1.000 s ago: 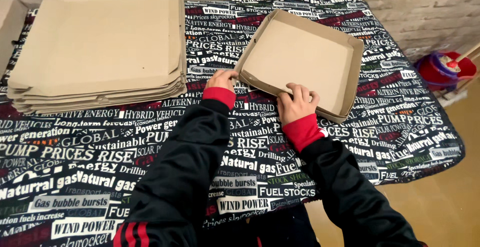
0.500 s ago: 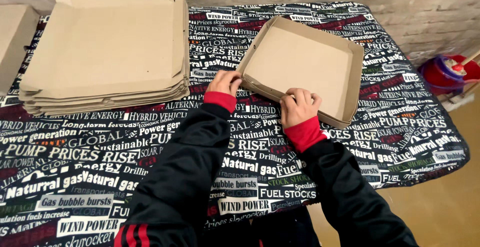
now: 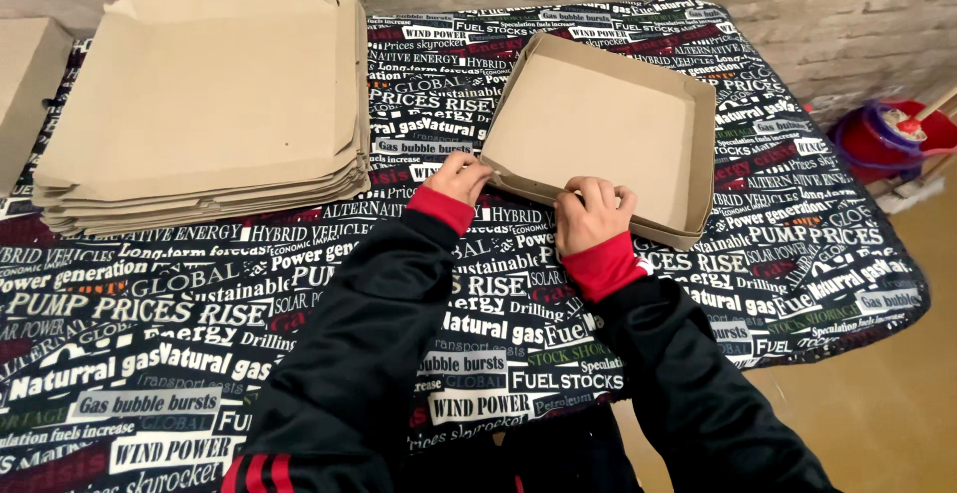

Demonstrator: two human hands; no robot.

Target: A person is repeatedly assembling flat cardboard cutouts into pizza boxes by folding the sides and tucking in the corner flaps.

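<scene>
An open, shallow brown cardboard box [image 3: 608,124] with raised walls lies on the table, right of centre. My left hand [image 3: 461,176] pinches its near left corner. My right hand [image 3: 594,214] presses down on the near wall, fingers curled over the edge. Both arms wear black sleeves with red cuffs. To the left sits a tall stack of flat unfolded cardboard blanks [image 3: 209,104].
The table [image 3: 179,333] is covered by a black cloth printed with white and coloured words. Another cardboard piece [image 3: 25,84] shows at the far left edge. A brick wall runs behind. A red bucket with a mop [image 3: 892,134] stands on the floor at the right.
Both hands stay on the box's near wall, shifting slightly along it. The view has moved a little; the box and stack stay in place.
</scene>
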